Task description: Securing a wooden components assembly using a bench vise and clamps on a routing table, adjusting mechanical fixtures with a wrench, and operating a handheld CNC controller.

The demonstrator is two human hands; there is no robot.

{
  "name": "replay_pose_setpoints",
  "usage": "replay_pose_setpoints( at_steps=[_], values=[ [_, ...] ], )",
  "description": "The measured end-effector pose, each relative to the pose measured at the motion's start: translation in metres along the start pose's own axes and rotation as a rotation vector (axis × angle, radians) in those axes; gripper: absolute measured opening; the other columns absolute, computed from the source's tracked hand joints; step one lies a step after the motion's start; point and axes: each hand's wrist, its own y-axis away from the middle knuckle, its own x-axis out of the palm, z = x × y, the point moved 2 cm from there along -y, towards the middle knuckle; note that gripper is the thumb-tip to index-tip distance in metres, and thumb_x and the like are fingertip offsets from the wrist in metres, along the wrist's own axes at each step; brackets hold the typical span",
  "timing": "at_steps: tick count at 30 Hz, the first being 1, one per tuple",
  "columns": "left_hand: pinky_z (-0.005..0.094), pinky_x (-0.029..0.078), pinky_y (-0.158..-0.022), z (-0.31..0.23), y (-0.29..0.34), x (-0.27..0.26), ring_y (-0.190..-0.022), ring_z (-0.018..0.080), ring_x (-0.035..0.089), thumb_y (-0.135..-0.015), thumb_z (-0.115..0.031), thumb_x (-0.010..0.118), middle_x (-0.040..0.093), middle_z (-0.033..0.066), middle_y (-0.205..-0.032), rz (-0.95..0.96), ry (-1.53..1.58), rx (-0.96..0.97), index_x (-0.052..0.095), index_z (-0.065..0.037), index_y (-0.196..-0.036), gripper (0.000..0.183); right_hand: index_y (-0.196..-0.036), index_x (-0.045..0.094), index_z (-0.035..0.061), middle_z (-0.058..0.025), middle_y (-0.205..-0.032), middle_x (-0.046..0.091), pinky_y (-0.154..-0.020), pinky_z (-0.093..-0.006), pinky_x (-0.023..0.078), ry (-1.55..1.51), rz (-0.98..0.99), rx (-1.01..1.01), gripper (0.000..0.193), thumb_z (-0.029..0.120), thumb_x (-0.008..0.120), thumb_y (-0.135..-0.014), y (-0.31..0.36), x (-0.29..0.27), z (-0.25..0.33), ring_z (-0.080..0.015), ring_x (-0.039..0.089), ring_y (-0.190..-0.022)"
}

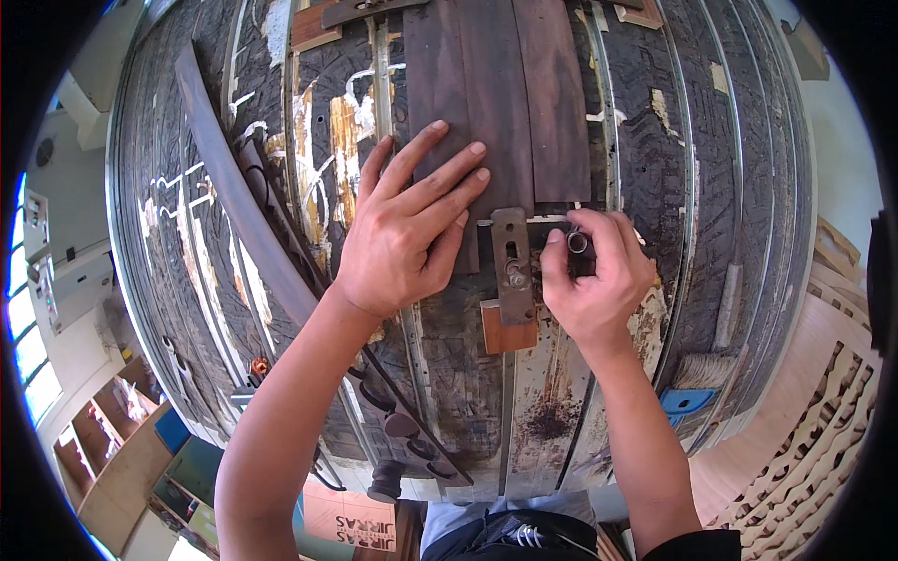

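My left hand [412, 210] lies flat with fingers stretched over dark brown wooden boards [505, 84] laid side by side. My right hand [603, 276] pinches a small round metal piece with a hollow end [577, 242], just beyond the near end of the right board; its lower part is hidden by the fingers. Between both hands a slotted metal clamp plate [510, 290] with a bolt through it reaches onto the boards' near end. Under its near end sits a reddish-brown wood block [509, 329].
A long curved dark wood strip [234, 178] lies left of my left hand. A blue-handled brush [692, 397] lies at the right. Another clamp plate [369, 11] is at the far edge. Metal rails run along the worn black bench. Cut-out wood panels [814, 421] stand lower right.
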Motion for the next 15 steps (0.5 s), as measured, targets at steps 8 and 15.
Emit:
replay_pose_setpoints(
  at_steps=[8,15],
  values=[
    [0.0564,0.029,-0.113,0.0026,-0.0004,0.0036,-0.137,0.0345,0.045,-0.081,-0.007,0.062,0.061,0.0045,-0.137,0.002,-0.041,0.018,0.070,-0.009,-0.119,0.039,-0.090,0.064,0.0044,-0.0087,-0.078,0.061,-0.050,-0.0340,0.049,0.028,0.008,0.012,0.019,0.007,0.071,-0.073,-0.0013,-0.0017,0.0000,-0.0254,0.062,-0.057],
    [0.0555,0.028,-0.114,-0.0023,-0.0045,-0.0038,-0.136,0.0384,0.045,-0.080,-0.003,0.060,0.061,0.0105,-0.136,0.022,-0.061,0.023,0.070,-0.004,-0.119,0.040,-0.089,0.063,0.0052,-0.0079,-0.078,0.060,-0.050,-0.0346,0.048,0.030,0.005,-0.005,0.018,0.008,0.071,-0.073,-0.0065,-0.0029,0.0031,-0.0253,0.061,-0.056]
  ],
)
